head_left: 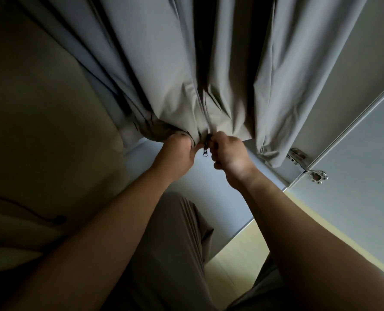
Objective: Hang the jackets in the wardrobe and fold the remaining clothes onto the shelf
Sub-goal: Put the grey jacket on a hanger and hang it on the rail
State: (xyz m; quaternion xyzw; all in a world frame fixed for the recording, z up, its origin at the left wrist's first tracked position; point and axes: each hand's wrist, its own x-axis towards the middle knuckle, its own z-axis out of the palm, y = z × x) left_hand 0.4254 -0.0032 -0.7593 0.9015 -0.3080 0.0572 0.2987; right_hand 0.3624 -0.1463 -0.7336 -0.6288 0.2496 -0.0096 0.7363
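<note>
- Head view: left hand (177,151) grips the hem of the hanging grey fabric jacket (164,63), apparently to keep it taut.
- Curled right hand (228,153) pinches the silver metal zipper (205,151) at its base, likely to fasten it.

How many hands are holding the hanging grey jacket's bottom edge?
2. The left hand grips the hem of the grey jacket left of the zipper pull; the right hand pinches it just right of that pull. None appear hidden.

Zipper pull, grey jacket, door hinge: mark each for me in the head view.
zipper pull (205,152): head view, on the dangling metal tab.
grey jacket (159,63): head view, on a smooth front panel.
door hinge (297,153): head view, on its metal body.
</note>
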